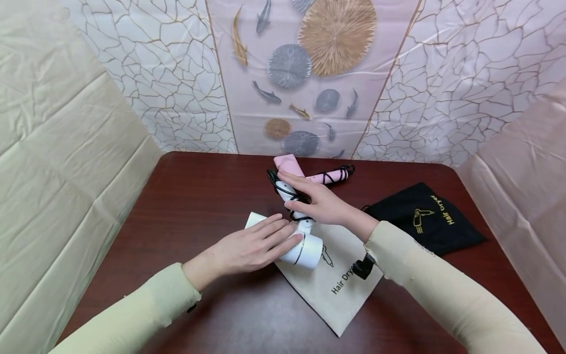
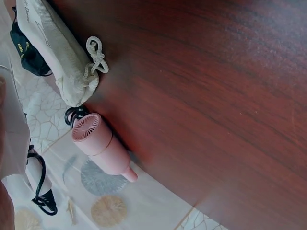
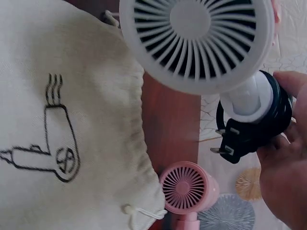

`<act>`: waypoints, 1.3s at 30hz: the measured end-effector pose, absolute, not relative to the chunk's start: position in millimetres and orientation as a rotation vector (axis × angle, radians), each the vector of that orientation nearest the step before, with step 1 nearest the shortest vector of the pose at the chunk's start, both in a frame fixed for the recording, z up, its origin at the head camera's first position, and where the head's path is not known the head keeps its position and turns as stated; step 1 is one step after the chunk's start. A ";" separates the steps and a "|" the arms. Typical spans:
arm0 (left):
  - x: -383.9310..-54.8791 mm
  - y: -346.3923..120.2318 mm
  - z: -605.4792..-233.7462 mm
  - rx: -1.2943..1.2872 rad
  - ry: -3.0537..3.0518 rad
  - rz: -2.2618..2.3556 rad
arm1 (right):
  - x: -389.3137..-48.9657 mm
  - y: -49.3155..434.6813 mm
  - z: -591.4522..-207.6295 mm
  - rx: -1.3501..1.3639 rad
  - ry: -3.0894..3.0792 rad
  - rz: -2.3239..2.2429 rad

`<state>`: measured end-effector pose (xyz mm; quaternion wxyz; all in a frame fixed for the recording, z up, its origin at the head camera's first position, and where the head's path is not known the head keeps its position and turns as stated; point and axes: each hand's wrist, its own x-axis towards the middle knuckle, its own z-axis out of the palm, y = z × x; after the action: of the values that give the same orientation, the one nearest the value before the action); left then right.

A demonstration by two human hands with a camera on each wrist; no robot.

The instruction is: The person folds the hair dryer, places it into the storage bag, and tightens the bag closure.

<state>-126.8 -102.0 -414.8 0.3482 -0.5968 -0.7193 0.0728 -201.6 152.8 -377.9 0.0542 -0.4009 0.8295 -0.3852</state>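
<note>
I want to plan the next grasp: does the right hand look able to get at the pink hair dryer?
Probably yes: the pink hair dryer lies just beyond the right hand, seemingly unblocked, but that hand must likely first release the white hair dryer.

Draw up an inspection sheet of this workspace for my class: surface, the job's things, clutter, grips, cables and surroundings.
Surface: dark red-brown table with visible wood grain.
Job's things: white hair dryer, held in both hands; beige pouch, lettered "Hair Dryer", lying on the table.
Clutter: pink hair dryer toward the back; black pouch on the right, also lettered "Hair Dryer".
Grips: left grip on the white dryer's barrel; right grip on its handle.
Cables: black cord wound round the white dryer's handle, plug with prongs exposed; pink dryer's cord wound round its handle.
Surroundings: patterned backdrop behind; cream cloth at the sides.
</note>
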 end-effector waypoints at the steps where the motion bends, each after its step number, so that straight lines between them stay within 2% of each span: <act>1: -127.1 -101.3 -414.2 -1.551 -1.865 0.196 | -200.6 152.8 -378.3 -1.213 2.518 -1.174; 30: -132.4 -108.2 -417.9 -1.640 -1.845 0.264 | -203.4 142.7 -386.6 -1.383 2.170 -1.143; 39: -135.7 -115.1 -417.3 -1.652 -1.867 0.256 | -209.3 142.7 -379.2 -1.242 2.185 -1.158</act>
<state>-135.7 -115.1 -417.3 0.3124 -0.6262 -0.7077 0.0972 -209.3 142.7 -379.2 0.1860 -0.4408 0.7759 -0.4113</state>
